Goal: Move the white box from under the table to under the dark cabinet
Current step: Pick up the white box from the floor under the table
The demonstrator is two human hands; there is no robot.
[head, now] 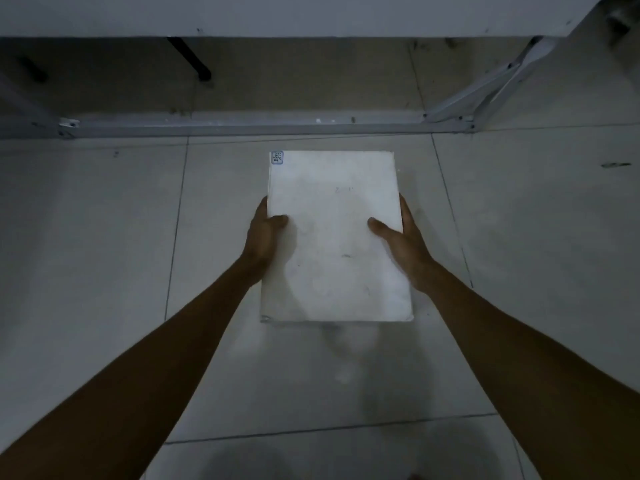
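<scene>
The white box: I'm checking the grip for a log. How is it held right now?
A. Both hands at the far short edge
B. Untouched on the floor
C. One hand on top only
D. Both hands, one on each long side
D: the left hand and right hand clasp opposite long sides of the white box, thumbs on top.

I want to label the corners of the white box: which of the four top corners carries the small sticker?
The far-left corner of the white box, toward the table frame, carries the blue-edged sticker. The other three corners are bare.
</scene>
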